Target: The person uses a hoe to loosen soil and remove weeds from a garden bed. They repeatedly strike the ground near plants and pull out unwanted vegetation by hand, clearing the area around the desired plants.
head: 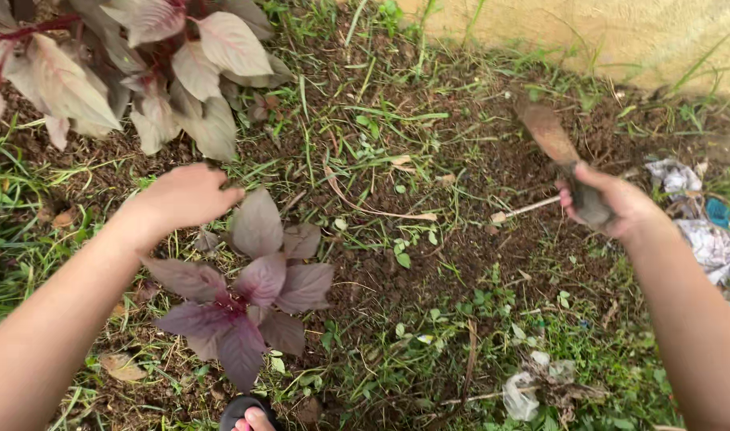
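My right hand (pixel 605 203) grips the handle of a soil-caked trowel (pixel 550 134), its blade raised and pointing up to the left above the bare dirt. My left hand (pixel 188 194) hovers with curled fingers over the ground, just above a small purple-leaved plant (pixel 249 295) and below a larger bush of the same purple leaves (pixel 153 60). It holds nothing that I can see.
Dark soil with thin grass and weeds (pixel 397 239) lies between my hands. A pale wall (pixel 620 32) runs along the top right. Crumpled litter (pixel 704 239) sits at the right, more scraps (pixel 533 387) low down. My sandalled toe (pixel 249 415) shows at the bottom edge.
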